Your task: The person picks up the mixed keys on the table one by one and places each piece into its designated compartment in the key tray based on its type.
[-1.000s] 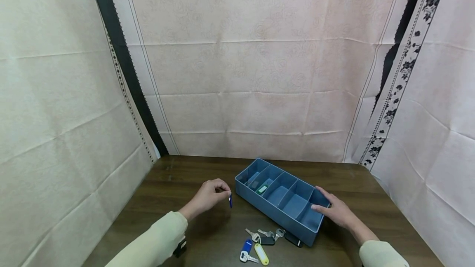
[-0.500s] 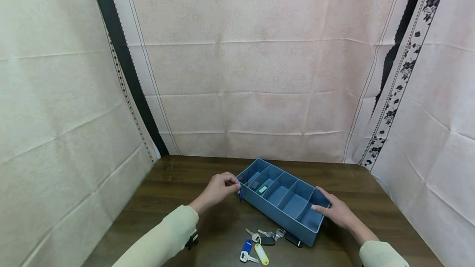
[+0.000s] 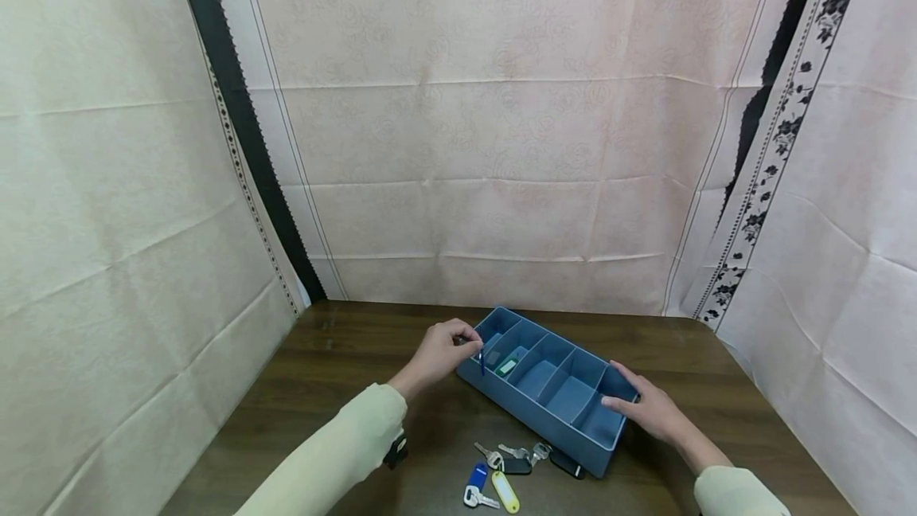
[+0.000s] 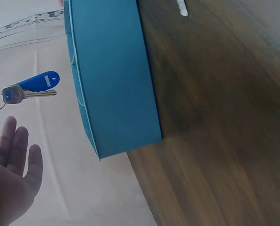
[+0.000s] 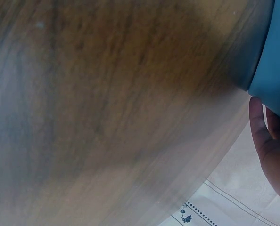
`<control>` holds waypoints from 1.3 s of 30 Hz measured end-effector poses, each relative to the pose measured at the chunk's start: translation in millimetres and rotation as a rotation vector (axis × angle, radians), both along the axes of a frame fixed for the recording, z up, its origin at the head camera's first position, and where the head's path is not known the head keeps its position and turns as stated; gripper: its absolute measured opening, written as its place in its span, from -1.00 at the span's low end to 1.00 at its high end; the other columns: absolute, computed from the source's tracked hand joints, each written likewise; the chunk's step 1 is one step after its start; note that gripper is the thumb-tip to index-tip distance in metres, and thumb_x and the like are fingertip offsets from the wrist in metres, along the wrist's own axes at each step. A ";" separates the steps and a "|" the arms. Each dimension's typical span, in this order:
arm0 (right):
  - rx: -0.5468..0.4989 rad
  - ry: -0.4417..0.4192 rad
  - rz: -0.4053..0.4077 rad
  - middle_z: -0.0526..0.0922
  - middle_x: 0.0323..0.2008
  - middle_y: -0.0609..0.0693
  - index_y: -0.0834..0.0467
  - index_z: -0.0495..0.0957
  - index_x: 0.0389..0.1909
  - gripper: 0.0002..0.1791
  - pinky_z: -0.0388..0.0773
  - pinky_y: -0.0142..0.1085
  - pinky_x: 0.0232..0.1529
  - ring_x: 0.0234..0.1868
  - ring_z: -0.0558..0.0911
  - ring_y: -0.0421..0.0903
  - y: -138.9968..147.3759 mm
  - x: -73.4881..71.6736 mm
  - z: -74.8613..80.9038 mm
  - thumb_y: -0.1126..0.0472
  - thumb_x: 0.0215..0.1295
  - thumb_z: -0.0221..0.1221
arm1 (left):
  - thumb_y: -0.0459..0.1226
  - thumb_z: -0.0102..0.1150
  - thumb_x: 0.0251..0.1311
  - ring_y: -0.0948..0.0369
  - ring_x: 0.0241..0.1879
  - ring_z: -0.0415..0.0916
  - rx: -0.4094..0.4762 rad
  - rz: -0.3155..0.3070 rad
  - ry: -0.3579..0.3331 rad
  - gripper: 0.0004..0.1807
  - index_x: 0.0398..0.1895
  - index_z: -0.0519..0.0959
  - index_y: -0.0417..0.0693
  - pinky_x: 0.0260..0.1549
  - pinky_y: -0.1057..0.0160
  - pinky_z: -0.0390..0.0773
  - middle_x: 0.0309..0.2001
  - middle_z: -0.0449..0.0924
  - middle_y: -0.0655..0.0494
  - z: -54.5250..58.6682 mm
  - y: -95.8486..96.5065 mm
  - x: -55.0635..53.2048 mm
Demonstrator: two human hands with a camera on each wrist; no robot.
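Note:
My left hand (image 3: pixel 446 353) pinches the ring of a key (image 4: pixel 41 93) with a blue tag (image 4: pixel 40 81). Key and tag dangle from the fingertips above the left end of a blue divided box (image 3: pixel 530 414), near its rim. A green-tagged key (image 3: pixel 507 366) lies in the box's second compartment from the left. At the opposite end, my right hand (image 3: pixel 648 408) holds the box, its thumb over the rim and its other fingers against the outer wall. The right wrist view shows those fingers (image 5: pixel 258 122) touching the box's side.
In front of the box on the brown wooden table (image 3: pixel 344 357) lie several keys, with a blue tag (image 3: pixel 478 472), a yellow tag (image 3: pixel 505 492) and a black tag (image 3: pixel 516 465). Another black item (image 3: pixel 566 464) sits against the box's near side. Pale cloth (image 3: pixel 466 142) hangs around the table.
My left hand has moved right and away from me, carrying the blue-tagged key from beside the box to over its left end. The right hand and the box have stayed put.

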State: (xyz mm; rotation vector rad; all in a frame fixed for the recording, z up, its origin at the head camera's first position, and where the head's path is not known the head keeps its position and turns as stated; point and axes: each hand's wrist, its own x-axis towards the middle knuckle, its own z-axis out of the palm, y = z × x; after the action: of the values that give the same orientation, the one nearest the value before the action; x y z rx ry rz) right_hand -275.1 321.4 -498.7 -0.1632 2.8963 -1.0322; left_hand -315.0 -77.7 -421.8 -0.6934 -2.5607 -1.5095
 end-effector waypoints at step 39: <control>-0.014 -0.021 -0.007 0.06 0.39 0.54 0.10 0.00 0.55 -0.06 0.23 0.46 0.08 0.30 0.19 0.58 0.8 -2.4 -0.8 -0.25 0.34 0.15 | -0.22 0.30 0.27 0.30 -0.34 0.46 0.127 0.146 -0.034 -0.93 -0.35 0.71 0.04 -0.33 0.31 0.52 -0.35 0.59 0.27 -2.5 108.7 -24.9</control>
State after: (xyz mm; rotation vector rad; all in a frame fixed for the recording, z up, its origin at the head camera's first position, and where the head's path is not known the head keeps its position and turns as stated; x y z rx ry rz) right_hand -277.5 322.2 -499.5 -0.1418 2.8731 -1.0494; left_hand -339.9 31.1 -424.2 -0.4592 -2.4518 -1.6302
